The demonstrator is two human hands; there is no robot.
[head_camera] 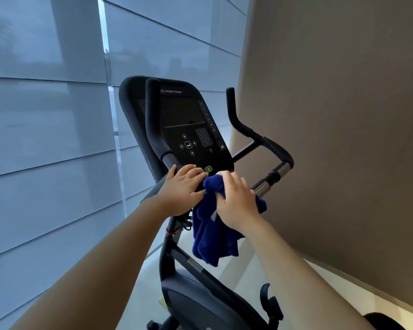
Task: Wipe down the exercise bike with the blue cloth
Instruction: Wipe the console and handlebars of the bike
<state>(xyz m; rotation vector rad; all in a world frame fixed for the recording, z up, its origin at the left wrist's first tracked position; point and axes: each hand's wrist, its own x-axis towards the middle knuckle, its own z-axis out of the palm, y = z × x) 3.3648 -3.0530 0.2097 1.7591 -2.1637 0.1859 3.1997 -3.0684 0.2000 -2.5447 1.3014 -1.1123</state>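
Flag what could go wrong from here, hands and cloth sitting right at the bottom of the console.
1. The left hand and the blue cloth sit right by the green button at the console base; a wipe could press it or the keypad.
2. Most of the cloth hangs loose below the right hand, near the cables on the bike's stem; it may snag there.

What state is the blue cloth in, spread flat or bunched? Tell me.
Bunched. The right hand presses the blue cloth in a wad below the console, loose folds hanging down.
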